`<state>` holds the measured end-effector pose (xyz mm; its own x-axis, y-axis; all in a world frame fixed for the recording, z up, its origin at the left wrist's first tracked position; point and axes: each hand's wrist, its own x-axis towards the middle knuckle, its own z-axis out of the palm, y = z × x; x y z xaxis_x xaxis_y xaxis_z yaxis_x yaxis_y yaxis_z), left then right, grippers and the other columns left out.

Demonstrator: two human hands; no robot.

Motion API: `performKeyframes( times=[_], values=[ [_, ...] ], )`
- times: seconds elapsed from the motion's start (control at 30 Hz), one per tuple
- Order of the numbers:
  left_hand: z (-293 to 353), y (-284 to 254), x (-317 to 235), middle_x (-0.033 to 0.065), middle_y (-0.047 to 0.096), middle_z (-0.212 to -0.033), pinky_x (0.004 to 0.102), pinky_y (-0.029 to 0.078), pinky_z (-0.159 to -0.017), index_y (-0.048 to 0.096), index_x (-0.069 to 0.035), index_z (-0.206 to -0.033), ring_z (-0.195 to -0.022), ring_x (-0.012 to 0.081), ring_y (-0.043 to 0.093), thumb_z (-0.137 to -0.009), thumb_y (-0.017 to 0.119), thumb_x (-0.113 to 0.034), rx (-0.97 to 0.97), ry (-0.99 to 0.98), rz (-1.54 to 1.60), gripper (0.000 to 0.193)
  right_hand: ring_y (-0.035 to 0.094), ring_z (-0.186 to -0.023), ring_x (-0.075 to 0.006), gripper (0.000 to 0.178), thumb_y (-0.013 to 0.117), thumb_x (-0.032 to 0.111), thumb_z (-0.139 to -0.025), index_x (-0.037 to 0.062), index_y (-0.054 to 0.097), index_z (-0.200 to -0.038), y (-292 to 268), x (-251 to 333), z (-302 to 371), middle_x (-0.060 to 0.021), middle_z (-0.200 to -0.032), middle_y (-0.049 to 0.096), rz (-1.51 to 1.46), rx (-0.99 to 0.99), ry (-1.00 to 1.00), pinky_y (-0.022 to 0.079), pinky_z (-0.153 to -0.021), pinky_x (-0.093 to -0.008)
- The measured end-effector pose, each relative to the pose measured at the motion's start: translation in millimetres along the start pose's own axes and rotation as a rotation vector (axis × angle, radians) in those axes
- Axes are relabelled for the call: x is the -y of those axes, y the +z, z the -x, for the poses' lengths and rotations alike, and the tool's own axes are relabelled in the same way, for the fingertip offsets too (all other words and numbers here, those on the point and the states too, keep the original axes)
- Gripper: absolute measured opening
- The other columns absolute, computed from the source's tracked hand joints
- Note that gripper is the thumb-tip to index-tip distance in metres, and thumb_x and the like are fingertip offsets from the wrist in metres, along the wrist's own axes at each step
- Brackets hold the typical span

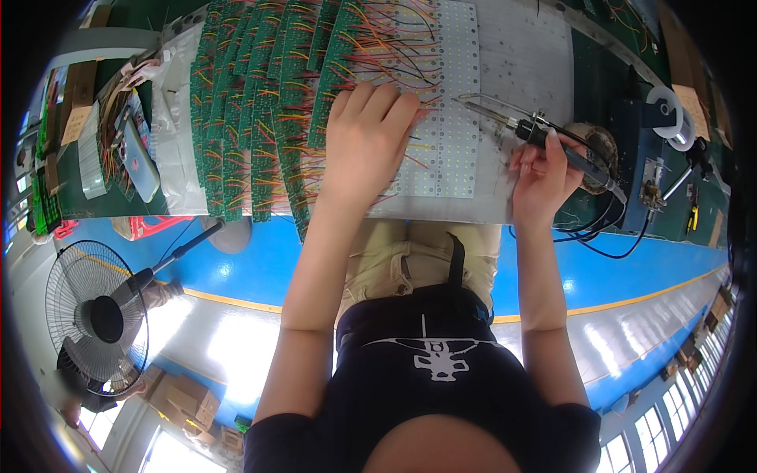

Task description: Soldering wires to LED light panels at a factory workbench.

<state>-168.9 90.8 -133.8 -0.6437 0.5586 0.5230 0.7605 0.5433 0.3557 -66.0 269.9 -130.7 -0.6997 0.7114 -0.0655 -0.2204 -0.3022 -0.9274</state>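
While the head view bends every straight line toward its rim, the bench runs across the top.
Left hand (367, 134): lies flat, fingers together, pressing on the white LED panel (449, 94), gripping nothing.
Right hand (540, 177): closed around a soldering iron (552, 142), tip pointing left over the panel's right edge.
Green circuit boards (252, 102): overlapped in rows left of the panel, red and yellow wires trailing.
Open room: bare grey work mat (528, 55) right of the panel; blue floor (252, 268) below the bench edge.
Hidden: panel area under the left palm; upper boards cut off; solder spool (670, 110) near the dark rim; fan (91, 315) at lower left.
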Motion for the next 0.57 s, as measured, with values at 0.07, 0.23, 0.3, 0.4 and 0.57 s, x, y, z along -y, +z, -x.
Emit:
performKeyframes(
  times=[0.07,0.23,0.3,0.4,0.57],
  values=[
    [-0.2,-0.8,-0.4,0.0048,0.054,-0.074,0.0365,0.040,-0.062,0.056,-0.008,-0.079,-0.070,0.0244,0.051,-0.071,0.069,-0.010,-0.002,0.000,-0.004,0.015,0.045,-0.044,-0.0126,0.013,0.055,0.008,-0.088,0.0009,0.045,-0.091,0.1,-1.0,-0.3,-0.0074,-0.055,0.050,-0.003,-0.001,-0.004,0.043,-0.044,-0.0275],
    [0.1,-4.8,-2.0,0.0035,0.055,-0.079,0.0354,0.039,-0.064,0.058,-0.009,-0.081,-0.076,0.0225,0.055,-0.072,0.070,-0.011,-0.033,-0.011,0.031,0.015,0.046,-0.045,-0.0122,0.015,0.057,0.009,-0.088,0.0014,0.045,-0.093,2.9,-0.3,0.6,-0.0069,-0.056,0.051,0.006,0.003,0.025,0.042,-0.044,-0.0258],
    [1.9,-8.1,-2.7,0.0029,0.057,-0.083,0.0348,0.038,-0.066,0.059,-0.010,-0.083,-0.078,0.0217,0.055,-0.072,0.071,-0.011,-0.038,-0.020,0.025,0.015,0.046,-0.045,-0.0120,0.015,0.057,0.009,-0.088,0.0015,0.045,-0.093,2.3,-1.5,1.0,-0.0068,-0.057,0.051,-0.003,0.003,0.026,0.042,-0.044,-0.0255],
    [2.9,-18.9,-4.7,0.0020,0.058,-0.089,0.0341,0.036,-0.070,0.061,-0.012,-0.086,-0.081,0.0203,0.055,-0.072,0.070,-0.014,-0.071,-0.054,-0.026,0.016,0.046,-0.046,-0.0116,0.014,0.057,0.008,-0.088,0.0015,0.046,-0.093,0.9,-2.8,1.0,-0.0066,-0.057,0.051,-0.018,0.004,0.025,0.042,-0.044,-0.0249],
    [7.1,-66.2,-1.2,0.0013,0.057,-0.096,0.0344,0.034,-0.074,0.063,-0.016,-0.093,-0.086,0.0191,0.054,-0.073,0.070,-0.015,-0.066,-0.201,-0.245,0.021,0.047,-0.047,-0.0113,0.014,0.057,0.009,-0.088,0.0015,0.046,-0.093,0.6,-4.2,2.3,-0.0067,-0.058,0.051,-0.027,0.002,0.032,0.042,-0.044,-0.0242]
  ],
)
